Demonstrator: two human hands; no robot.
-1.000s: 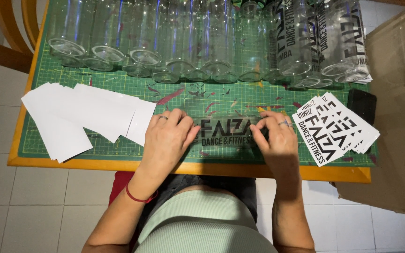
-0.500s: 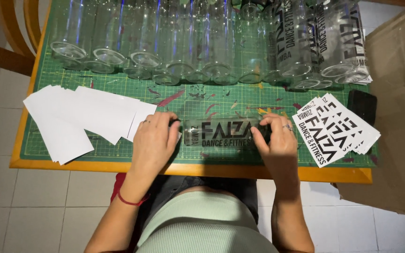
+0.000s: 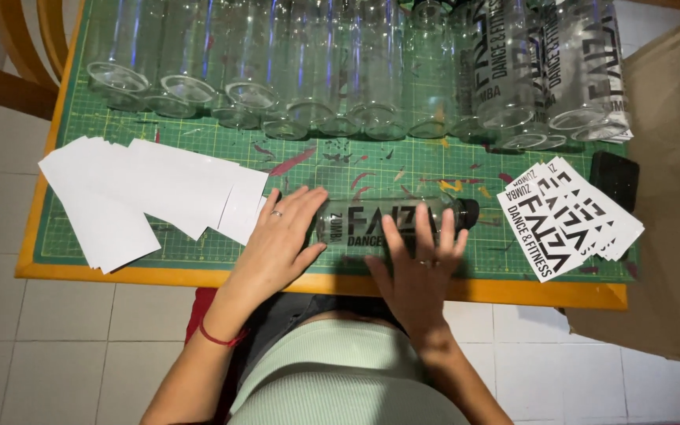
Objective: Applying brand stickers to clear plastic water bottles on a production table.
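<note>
Lying on its side at the near edge of the green cutting mat point(image 3: 198, 134), a clear bottle point(image 3: 387, 224) with black lettering on its wall points its dark cap to the right. The left hand point(image 3: 281, 236) rests against the bottle's left end, which is its base, fingers extended and close together, palm down on the mat; a ring shows on one finger and a red band circles the wrist. The right hand point(image 3: 419, 264) lies flat over the near side of the bottle's middle, fingers spread wide across the lettered area, also bearing a ring. Neither hand is closed around the bottle; both press or steady it from above and from the side.

Left of the left hand, a fanned stack of blank white backing sheets point(image 3: 135, 197) lies on the mat, its nearest sheet just beside the hand. Right of the bottle cap, a fanned stack of printed black-and-white stickers point(image 3: 568, 220) lies near the mat's right edge. A small black object point(image 3: 614, 179) sits just beyond that stack. Along the far side of the mat, a row of clear bottles point(image 3: 308, 71) lies side by side; those at the right end carry black lettering. The mat covers an orange-edged table point(image 3: 513, 293).
</note>
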